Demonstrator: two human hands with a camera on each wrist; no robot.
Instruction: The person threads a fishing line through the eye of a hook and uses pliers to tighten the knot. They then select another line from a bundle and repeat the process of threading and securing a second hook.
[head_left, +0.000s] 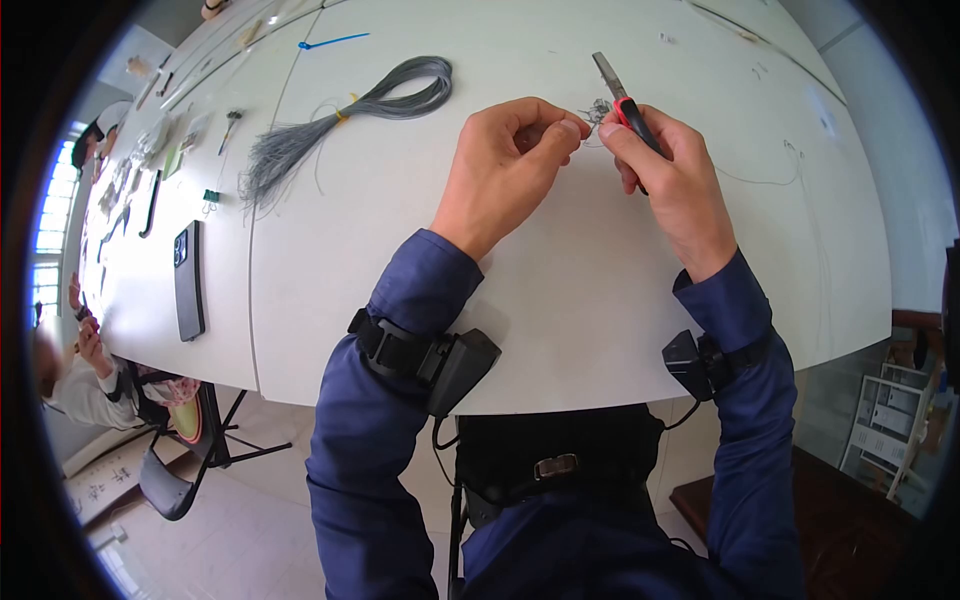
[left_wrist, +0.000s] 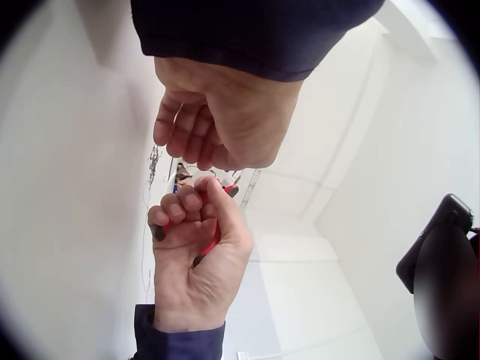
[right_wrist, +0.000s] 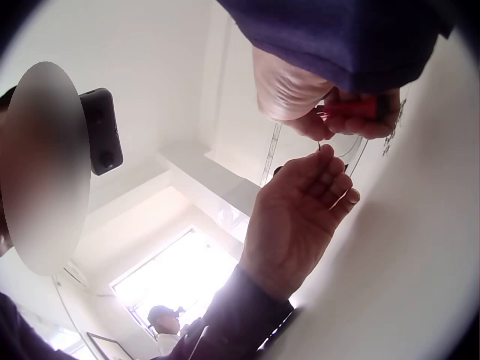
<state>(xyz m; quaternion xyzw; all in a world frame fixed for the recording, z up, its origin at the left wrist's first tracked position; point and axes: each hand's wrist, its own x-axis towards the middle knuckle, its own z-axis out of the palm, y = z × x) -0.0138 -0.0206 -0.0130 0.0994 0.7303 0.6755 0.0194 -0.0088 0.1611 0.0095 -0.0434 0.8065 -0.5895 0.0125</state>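
My left hand (head_left: 505, 170) pinches a thin piece of wire (right_wrist: 319, 145) between thumb and forefinger; the piece is very small in view. Close by on its right, my right hand (head_left: 675, 175) grips a pair of pliers (head_left: 626, 108) with red and black handles. Their metal nose points up and away, toward the far side of the table. Just beyond the fingertips of both hands lies a small tangle of bent wire bits (head_left: 597, 110). In the left wrist view the red handle (left_wrist: 212, 238) shows across the right palm.
A bundle of grey wire (head_left: 405, 98), bound with a yellow tie, lies left on the white table (head_left: 560, 300). Beyond it is a blue cable tie (head_left: 335, 41). Further left are a phone (head_left: 188, 285) and a green clip (head_left: 211, 196). A loose wire (head_left: 765, 183) curves at right.
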